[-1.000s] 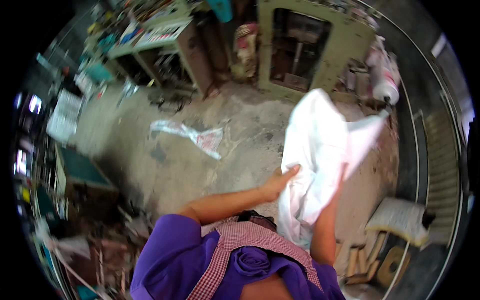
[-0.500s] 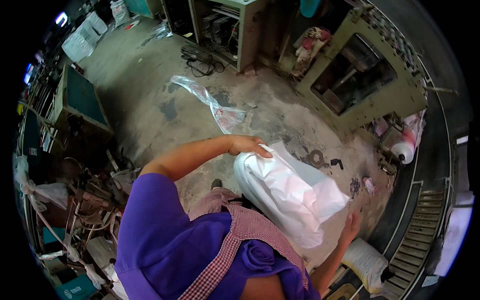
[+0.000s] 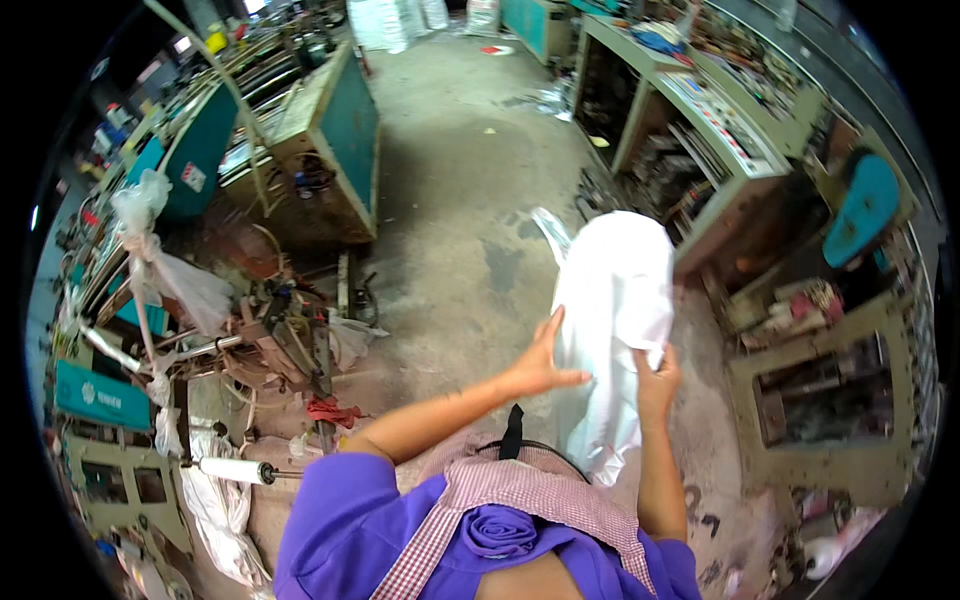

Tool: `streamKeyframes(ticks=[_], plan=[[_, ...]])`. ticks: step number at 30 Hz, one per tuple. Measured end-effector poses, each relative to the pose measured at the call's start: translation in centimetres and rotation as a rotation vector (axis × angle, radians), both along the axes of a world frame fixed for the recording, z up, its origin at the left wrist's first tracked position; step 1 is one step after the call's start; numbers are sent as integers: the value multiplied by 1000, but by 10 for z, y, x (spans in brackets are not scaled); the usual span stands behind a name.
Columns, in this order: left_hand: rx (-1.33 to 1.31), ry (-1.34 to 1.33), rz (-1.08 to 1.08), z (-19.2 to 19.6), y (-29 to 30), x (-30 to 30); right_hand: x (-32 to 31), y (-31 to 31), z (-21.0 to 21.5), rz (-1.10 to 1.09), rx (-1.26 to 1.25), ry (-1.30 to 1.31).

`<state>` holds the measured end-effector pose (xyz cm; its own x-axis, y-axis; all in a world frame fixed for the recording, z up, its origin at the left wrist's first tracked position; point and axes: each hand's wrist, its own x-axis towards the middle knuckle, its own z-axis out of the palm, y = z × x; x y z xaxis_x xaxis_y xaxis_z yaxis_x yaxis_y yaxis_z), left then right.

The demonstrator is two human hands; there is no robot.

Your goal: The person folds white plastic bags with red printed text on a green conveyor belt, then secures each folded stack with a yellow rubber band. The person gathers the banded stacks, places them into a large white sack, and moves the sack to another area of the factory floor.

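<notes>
I hold a large white plastic bag [image 3: 615, 300] up in front of my chest. My left hand [image 3: 545, 360] lies flat against its left side, fingers spread along the edge. My right hand [image 3: 658, 380] is closed on the bag's lower right edge. The bag hangs down between my forearms, with its lower end near my purple top and checked apron.
A green-sided workbench [image 3: 320, 140] stands at the upper left, with a heap of metal machine parts [image 3: 285, 335] and plastic film below it. Open shelving units [image 3: 700, 130] line the right. A blue chair [image 3: 862, 205] sits at the far right. Bare concrete floor [image 3: 455, 200] lies ahead.
The view has swung round to another part of the workshop. The bag has risen from low at my right side to chest height, and my right hand has come up to grip it.
</notes>
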<state>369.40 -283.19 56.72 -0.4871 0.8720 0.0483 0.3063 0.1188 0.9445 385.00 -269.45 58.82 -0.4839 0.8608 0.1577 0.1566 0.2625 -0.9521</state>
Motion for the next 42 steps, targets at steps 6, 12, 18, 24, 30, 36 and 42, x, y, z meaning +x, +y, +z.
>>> streamKeyframes(ticks=[6,12,18,24,30,36,42], plan=[[79,-141,383,-16,-32,-82,-105,14,-17,628,-875,360],[-333,251,753,2,-131,-181,-45,215,-52,693,-787,-322],[-97,-64,575,-2,5,-227,-78,310,-124,468,-201,-586],[290,-50,394,97,148,-257,-234,242,19,911,453,-307],[168,760,803,113,175,-304,-361,267,8,687,52,10],[-64,205,1126,-33,136,-413,-462,260,-4,1403,-187,-318],[-182,263,1241,-75,19,-524,-512,425,-116,985,-802,-600]])
